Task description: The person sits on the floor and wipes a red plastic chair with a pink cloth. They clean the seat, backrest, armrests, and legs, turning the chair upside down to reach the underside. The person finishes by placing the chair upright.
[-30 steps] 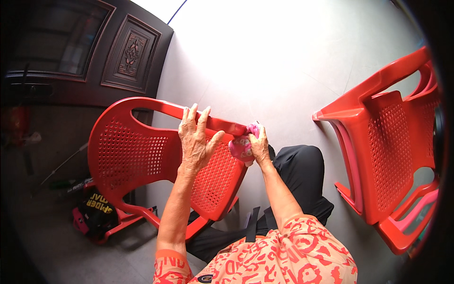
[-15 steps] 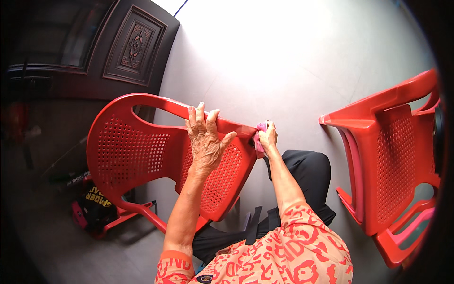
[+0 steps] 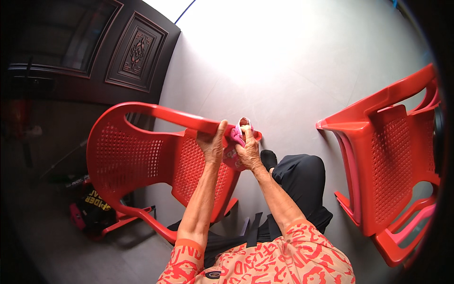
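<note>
A red plastic armchair [image 3: 191,124] with a perforated back and seat stands before me, left of the middle. My left hand [image 3: 213,144] is closed round its far armrest, thumb on top, the other fingers mostly hidden below. Beside it, my right hand [image 3: 249,152] grips a bunched pink cloth [image 3: 238,134] with a pale edge. This cloth lies against the front end of the same armrest. One fingertip of the right hand presses into the folds.
More red chairs [image 3: 392,156], stacked together, stand at the right. A dark carved door [image 3: 137,52] is at the upper left. Behind the chair at lower left lies a black bag [image 3: 94,206] with yellow print. My foot [image 3: 268,159] is on the grey floor [image 3: 283,90].
My left hand has gone from raised, spread fingers over the armrest to gripping it. The right hand and cloth have moved left along the armrest. The chair has tilted or turned slightly.
</note>
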Tool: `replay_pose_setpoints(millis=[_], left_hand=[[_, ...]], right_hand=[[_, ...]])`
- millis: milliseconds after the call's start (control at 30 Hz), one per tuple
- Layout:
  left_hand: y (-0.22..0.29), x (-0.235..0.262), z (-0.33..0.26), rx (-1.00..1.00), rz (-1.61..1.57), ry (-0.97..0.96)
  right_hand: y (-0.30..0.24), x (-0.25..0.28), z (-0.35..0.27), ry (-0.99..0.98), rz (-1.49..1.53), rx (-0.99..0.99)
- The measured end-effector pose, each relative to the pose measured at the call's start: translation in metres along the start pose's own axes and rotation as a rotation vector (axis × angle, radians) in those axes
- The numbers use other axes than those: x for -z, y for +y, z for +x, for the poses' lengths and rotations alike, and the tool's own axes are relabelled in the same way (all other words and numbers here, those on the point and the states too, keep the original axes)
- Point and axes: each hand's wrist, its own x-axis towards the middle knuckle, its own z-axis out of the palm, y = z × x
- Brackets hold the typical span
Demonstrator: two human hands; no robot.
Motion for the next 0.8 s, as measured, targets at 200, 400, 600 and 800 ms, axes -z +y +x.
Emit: replay_pose_setpoints(millis=[200, 400, 600, 800], left_hand=[[0.037, 0.055, 0.002, -0.168, 0.055, 0.200], [0.060, 0.119, -0.007, -0.075, -0.152, 0.260], [0.085, 0.157, -0.017, -0.076, -0.314, 0.328], [0.106, 0.173, -0.029, -0.049, -0.414, 0.205]], right_hand=[[-0.034, -0.027, -0.001, -0.087, -0.055, 0.119], [-0.013, -0.048, 0.027, -0.206, -0.015, -0.011], [0.027, -0.052, 0.048, -0.220, -0.224, -0.071], [0.072, -0.029, 0.071, -0.025, -0.438, -0.013]])
